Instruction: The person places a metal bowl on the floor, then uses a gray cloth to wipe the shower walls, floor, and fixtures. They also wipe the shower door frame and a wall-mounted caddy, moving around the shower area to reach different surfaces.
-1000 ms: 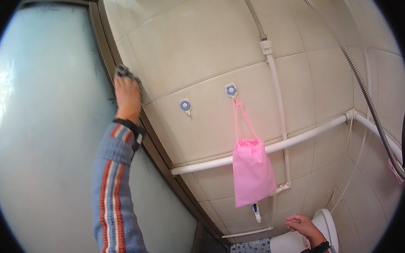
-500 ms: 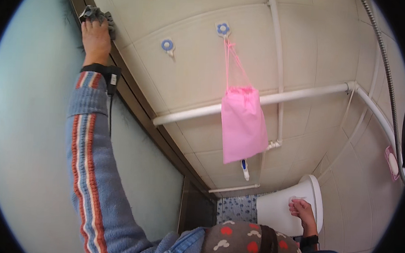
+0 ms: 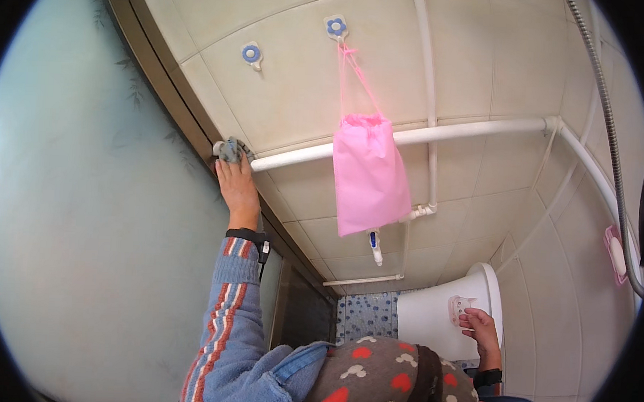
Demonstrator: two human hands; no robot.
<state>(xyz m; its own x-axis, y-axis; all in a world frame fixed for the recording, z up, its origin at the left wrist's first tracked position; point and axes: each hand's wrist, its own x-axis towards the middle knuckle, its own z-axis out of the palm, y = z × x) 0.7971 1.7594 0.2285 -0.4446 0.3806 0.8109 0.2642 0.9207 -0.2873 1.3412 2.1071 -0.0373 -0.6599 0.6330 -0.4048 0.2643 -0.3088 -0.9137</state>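
Note:
My left hand (image 3: 238,191) presses a crumpled grey cloth (image 3: 231,150) against the brown frame (image 3: 188,96) of the frosted glass door (image 3: 81,210), its fingers closed on the cloth. Just beside the cloth is the left end of a white horizontal pipe (image 3: 479,129). Low on the right, my right hand (image 3: 481,329) hangs with its fingers loosely bent and slightly apart; nothing shows in it. Behind that hand stands a smooth white fixture (image 3: 425,323), perhaps a toilet, with a pink-and-white sticker (image 3: 456,310) on it.
A pink drawstring bag (image 3: 370,178) hangs from a flower-shaped hook (image 3: 336,28) in front of the pipe. Another blue-and-white hook (image 3: 252,55) is to its left. At the right run a metal shower hose (image 3: 609,107) and a pink soap dish (image 3: 614,254). Blue-patterned floor (image 3: 367,316) shows below.
My left hand has slid the cloth down along the door frame, from near its top to beside the pipe's end. My right hand has barely moved; the sticker behind it shows more now.

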